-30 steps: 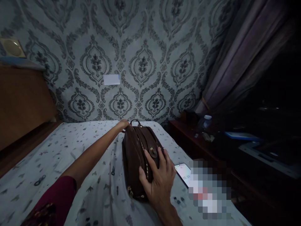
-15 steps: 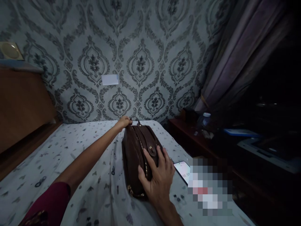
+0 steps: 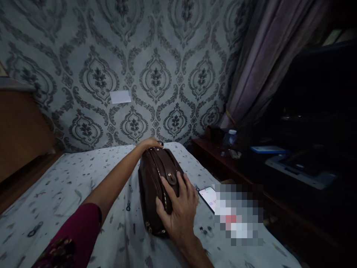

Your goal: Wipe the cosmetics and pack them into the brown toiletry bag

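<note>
A dark brown leather bag (image 3: 150, 186) with gold zips and a round gold clasp lies on the bed, its top end away from me. My left hand (image 3: 150, 143) reaches over that far end, fingers curled across the top beside the dark handle loop. The fingertips are partly hidden, so whether they also hold a zip pull cannot be seen. Spread out on the near right side of the bag, my right hand (image 3: 180, 208) rests with its fingers apart, next to the gold zip and below the clasp.
A phone (image 3: 208, 197) with a lit screen lies right of the bag, partly under a blurred patch. The white patterned bedsheet (image 3: 111, 238) spreads around. Along the right runs a dark red ledge (image 3: 203, 147) with a plastic bottle (image 3: 231, 137). A wooden headboard-like panel (image 3: 25, 126) stands left.
My left hand has shifted from the top left corner further across the bag's far end, covering more of the handle. My right hand stays spread on the bag. The view has turned slightly right.
</note>
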`<state>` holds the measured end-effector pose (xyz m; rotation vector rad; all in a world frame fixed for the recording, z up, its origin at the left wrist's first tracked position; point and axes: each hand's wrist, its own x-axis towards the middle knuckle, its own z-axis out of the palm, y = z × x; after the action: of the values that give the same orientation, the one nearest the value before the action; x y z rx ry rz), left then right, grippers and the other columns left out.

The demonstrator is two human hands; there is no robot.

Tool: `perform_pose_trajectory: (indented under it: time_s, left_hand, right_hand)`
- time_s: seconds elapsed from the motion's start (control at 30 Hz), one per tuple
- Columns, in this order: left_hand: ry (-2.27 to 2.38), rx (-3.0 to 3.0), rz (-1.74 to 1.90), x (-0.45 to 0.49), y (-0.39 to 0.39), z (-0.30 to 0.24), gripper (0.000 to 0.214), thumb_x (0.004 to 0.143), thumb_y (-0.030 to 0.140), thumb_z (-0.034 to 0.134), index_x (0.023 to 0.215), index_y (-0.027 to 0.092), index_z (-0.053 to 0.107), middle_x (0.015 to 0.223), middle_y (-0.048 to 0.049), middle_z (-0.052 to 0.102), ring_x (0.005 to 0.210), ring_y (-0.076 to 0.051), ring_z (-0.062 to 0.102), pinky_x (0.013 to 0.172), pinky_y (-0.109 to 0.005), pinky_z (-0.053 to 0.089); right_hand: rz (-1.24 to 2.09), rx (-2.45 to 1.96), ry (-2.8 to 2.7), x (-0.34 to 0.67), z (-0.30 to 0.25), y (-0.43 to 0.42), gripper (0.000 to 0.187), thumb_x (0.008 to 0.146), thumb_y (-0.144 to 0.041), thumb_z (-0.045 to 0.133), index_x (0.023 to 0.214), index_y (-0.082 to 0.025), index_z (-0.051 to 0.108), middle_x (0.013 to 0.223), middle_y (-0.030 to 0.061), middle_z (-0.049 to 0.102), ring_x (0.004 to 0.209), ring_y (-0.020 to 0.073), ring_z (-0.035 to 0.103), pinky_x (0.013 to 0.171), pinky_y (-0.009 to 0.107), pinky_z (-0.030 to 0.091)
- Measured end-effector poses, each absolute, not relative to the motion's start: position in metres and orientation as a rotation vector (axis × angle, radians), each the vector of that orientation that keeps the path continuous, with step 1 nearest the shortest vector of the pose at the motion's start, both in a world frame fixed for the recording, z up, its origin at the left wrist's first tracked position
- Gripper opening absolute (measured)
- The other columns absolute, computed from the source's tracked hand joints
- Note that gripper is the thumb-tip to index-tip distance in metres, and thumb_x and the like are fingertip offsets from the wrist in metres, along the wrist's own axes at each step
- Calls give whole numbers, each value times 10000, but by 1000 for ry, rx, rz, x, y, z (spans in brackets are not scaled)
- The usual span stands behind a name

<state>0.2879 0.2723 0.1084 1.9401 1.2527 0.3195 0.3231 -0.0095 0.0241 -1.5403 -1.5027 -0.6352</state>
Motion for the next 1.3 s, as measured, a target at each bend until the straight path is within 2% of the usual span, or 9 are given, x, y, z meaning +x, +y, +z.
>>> perform_pose_trajectory:
  time_s: [0.1, 0.57, 0.67, 0.77, 0.87, 1.03, 1.2, 1.3]
  left_hand:
    - [1253, 1950, 357, 294, 275, 103, 351, 933, 363, 577, 1219, 160, 579, 1240, -83, 592, 1058, -243, 613, 883, -435, 543]
    - [1069, 1814, 602, 284, 276, 99, 356, 932, 349, 584, 1230, 156, 564, 1216, -97, 600, 1028, -217, 623, 861, -429, 550]
    - [994, 1805, 648, 282, 275, 101, 257, 901, 324, 626, 1051, 115, 624, 1011, -86, 667, 878, -171, 654, 791, -340, 550]
    - [948, 1814, 652, 278, 275, 104, 231, 806, 333, 716, 816, 126, 616, 764, -47, 673, 695, -129, 646, 668, -245, 513]
    - [966, 1858, 610, 267, 276, 104, 277, 732, 382, 747, 751, 149, 598, 674, -13, 657, 595, -118, 609, 534, -193, 435]
    - [1121, 1977, 576, 233, 279, 98, 272, 682, 352, 744, 602, 154, 575, 472, 37, 499, 459, -104, 466, 442, -200, 324]
    - [1198, 2052, 649, 218, 276, 89, 286, 706, 378, 679, 551, 162, 576, 436, 46, 432, 467, -106, 428, 459, -211, 300]
    - [1211, 2069, 701, 224, 274, 83, 346, 670, 429, 702, 503, 169, 546, 416, 56, 378, 479, -107, 405, 467, -222, 259]
  right_hand:
    - [-629, -1546, -1497, 323, 24, -10, 428, 846, -340, 562, 1272, -298, 588, 1429, 121, 432, 1343, 355, 376, 1018, 559, 352]
    - [-618, -1525, -1492, 323, 24, -10, 421, 851, -347, 566, 1265, -276, 588, 1417, 146, 432, 1336, 376, 376, 1014, 580, 341]
    - [-617, -1516, -1485, 323, 23, -10, 416, 851, -349, 570, 1259, -275, 593, 1416, 146, 435, 1332, 376, 382, 1013, 580, 341]
    - [-610, -1510, -1477, 323, 23, -10, 420, 849, -344, 580, 1265, -284, 590, 1417, 135, 444, 1337, 366, 384, 1019, 569, 341]
    - [-606, -1504, -1470, 324, 23, -10, 425, 851, -342, 586, 1273, -287, 588, 1425, 131, 445, 1345, 359, 383, 1028, 561, 339]
    - [-615, -1498, -1461, 323, 23, -10, 413, 860, -352, 579, 1267, -284, 596, 1421, 137, 456, 1335, 371, 398, 1021, 570, 337]
    - [-631, -1490, -1457, 322, 23, -9, 412, 868, -363, 571, 1273, -286, 591, 1423, 145, 458, 1330, 373, 406, 1017, 575, 335]
    - [-635, -1478, -1450, 322, 23, -9, 413, 868, -365, 572, 1272, -282, 589, 1419, 149, 461, 1328, 374, 405, 1011, 575, 339]
